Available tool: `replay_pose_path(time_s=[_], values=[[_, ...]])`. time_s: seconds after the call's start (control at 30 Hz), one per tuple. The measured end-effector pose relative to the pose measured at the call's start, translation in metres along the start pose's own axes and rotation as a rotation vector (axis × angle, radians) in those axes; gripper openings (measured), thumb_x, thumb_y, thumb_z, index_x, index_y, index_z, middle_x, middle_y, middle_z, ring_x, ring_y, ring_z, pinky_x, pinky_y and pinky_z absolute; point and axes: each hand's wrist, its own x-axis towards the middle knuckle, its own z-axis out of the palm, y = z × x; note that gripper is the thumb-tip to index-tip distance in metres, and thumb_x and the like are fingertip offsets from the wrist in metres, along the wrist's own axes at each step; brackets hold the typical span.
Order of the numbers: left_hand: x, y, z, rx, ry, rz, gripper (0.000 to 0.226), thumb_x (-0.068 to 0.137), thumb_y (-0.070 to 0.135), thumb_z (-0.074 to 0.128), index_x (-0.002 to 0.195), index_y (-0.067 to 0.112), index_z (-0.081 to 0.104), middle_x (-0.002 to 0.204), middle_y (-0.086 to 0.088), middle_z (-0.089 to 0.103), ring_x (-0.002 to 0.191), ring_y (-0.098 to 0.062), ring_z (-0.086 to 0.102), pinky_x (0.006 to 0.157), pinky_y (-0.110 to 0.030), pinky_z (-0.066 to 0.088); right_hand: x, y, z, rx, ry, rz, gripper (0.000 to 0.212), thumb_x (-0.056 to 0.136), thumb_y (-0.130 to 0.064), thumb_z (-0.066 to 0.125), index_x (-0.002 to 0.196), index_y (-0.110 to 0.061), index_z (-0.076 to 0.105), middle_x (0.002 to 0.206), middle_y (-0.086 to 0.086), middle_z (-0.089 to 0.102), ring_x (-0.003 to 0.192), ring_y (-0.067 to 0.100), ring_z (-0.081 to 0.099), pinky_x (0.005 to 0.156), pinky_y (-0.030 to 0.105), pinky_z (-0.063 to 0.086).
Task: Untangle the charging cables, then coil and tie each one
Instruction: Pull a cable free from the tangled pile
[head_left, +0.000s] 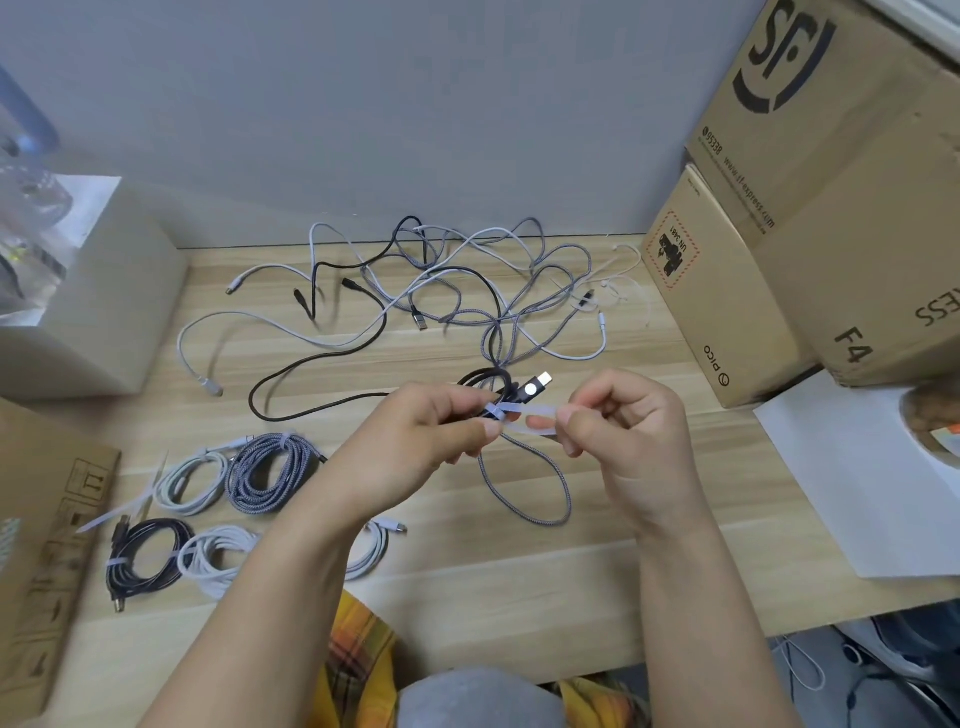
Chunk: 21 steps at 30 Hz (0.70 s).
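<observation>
My left hand (441, 431) grips a small coil of black cable (493, 382) above the wooden table (519, 571); its plug (535, 387) sticks out to the right. A white tie strap (530, 415) wraps the coil. My right hand (618, 415) pinches the strap's free end. A grey braided cable (535, 488) loops down from under my hands. Behind them lies a tangle of black, white and grey cables (447, 291). Several coiled, tied cables lie at the left front: a white one (189, 480), a grey braided one (270, 470), a black one (145, 556) and another white one (218, 558).
Stacked cardboard boxes (810, 208) stand at the right, a pale box (98, 291) at the left, and a flat carton (47, 545) at the near left. White paper (857, 483) lies on the right. Loose white tie straps (130, 506) lie beside the coils.
</observation>
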Motion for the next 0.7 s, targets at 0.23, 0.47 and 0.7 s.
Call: replay_pose_path(time_s=[0.23,0.47,0.7], values=[[-0.0009,-0.0017,-0.0047,0.127,-0.064,0.003,0.028,0.076,0.033,0.055,0.094,0.019,0.072,0.065,0.006,0.050,0.067,-0.010,0.042,0.065,-0.025,0.034,-0.0001,-0.0007,-0.0006,-0.008,-0.027,0.031,0.012,0.054,-0.025,0.067,0.049,-0.021,0.057,0.045,-0.007,0.049,0.047,0.016,0.042,0.068,0.068,0.044],[-0.0031,0.0011,-0.0051,0.185,-0.118,0.070,0.021,0.084,0.031,0.056,0.097,0.024,0.071,0.068,-0.003,0.047,0.066,-0.013,0.038,0.063,-0.025,0.031,0.0024,0.0001,-0.0008,-0.005,-0.072,0.124,0.024,0.066,-0.005,0.061,0.049,-0.021,0.059,0.043,-0.003,0.048,0.042,0.011,0.043,0.064,0.054,0.051],[0.0013,-0.0029,-0.0038,0.268,-0.076,0.111,0.025,0.087,0.028,0.059,0.089,0.003,0.064,0.068,-0.008,0.038,0.062,-0.014,0.030,0.058,-0.029,0.023,0.0009,0.0074,0.0052,-0.115,-0.114,0.185,0.012,0.070,-0.018,0.068,0.058,-0.019,0.064,0.059,0.008,0.061,0.056,0.017,0.056,0.062,0.030,0.048]])
